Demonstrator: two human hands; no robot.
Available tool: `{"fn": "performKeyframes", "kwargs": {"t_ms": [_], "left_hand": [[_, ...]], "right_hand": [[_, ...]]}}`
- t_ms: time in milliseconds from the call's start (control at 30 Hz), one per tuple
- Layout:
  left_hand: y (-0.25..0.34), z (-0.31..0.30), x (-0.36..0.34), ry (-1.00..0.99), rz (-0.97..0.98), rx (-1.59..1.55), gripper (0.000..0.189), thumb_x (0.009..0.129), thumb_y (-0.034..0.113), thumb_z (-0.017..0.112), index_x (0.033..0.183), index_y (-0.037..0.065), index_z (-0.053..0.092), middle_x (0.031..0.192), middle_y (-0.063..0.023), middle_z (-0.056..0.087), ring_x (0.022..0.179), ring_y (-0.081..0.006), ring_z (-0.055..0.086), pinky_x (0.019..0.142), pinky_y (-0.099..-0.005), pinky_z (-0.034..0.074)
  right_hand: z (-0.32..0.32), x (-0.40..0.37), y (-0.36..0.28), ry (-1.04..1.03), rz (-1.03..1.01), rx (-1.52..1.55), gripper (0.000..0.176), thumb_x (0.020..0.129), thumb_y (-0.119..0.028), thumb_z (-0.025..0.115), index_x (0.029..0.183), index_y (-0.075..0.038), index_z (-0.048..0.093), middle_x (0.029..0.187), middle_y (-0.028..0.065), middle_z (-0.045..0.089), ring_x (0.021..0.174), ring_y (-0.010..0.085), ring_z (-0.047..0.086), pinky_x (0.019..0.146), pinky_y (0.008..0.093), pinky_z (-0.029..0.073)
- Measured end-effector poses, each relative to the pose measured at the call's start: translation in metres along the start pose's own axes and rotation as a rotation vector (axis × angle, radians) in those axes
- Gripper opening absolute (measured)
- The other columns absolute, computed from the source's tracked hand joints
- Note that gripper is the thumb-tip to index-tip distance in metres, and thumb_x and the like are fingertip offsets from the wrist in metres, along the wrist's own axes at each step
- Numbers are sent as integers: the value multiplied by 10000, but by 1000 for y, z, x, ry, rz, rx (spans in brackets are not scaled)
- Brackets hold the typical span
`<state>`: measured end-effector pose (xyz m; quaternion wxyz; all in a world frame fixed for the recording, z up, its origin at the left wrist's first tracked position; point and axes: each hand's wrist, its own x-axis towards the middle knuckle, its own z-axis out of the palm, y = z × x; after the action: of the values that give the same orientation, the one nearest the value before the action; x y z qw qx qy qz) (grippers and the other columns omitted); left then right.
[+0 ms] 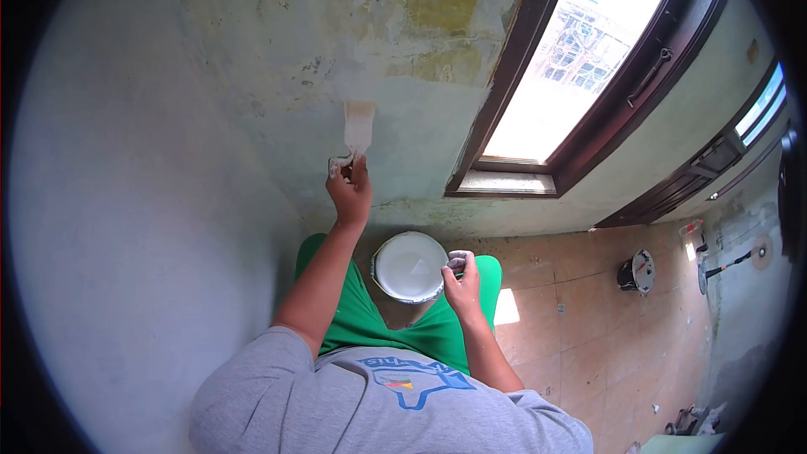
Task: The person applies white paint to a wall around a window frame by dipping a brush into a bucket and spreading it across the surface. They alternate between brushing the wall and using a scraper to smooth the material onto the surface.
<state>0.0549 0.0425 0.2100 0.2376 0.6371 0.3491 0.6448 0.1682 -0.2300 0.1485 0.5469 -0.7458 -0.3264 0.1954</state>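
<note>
My left hand [350, 185] is closed around the handle of a wide flat paintbrush [359, 128]. The brush is coated white, with a tan strip at its far end, and points up against the patchy wall [277, 118]. Between my knees stands a round bucket [409, 266] of white, paint-like material, its wire handle down on the left side. My right hand [462, 282], smeared with white, has its fingers curled right at the bucket's right rim, above my knee. What those fingers hold, if anything, is hidden.
A dark wooden window frame [496, 126] is set in the wall to the right. On the tiled floor [580, 303] stands a dark bucket [636, 272] with a whitish top. Farther right, a black-handled tool [730, 265] is by the other wall.
</note>
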Motion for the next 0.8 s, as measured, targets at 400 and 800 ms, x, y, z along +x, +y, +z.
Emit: {"fn": "performKeyframes", "kwargs": {"t_ms": [400,800], "left_hand": [[28,4,29,-38,-58,-82,194,953,86,662,913,-24,508,706,-80,561,645,-140,552,623,-316,460],[43,-9,43,-50,-136,-59,242,966,136,662,949,-46,504,759,-119,621,668,-155,599,624,-335,468]], "right_hand": [[12,4,-5,-55,-18,-6,292,830,-36,654,1107,-16,564,895,96,606,743,172,615,698,330,521],[11,-3,-4,-80,16,-43,281,825,-50,662,1086,-10,566,901,102,609,737,179,613,686,336,519]]}}
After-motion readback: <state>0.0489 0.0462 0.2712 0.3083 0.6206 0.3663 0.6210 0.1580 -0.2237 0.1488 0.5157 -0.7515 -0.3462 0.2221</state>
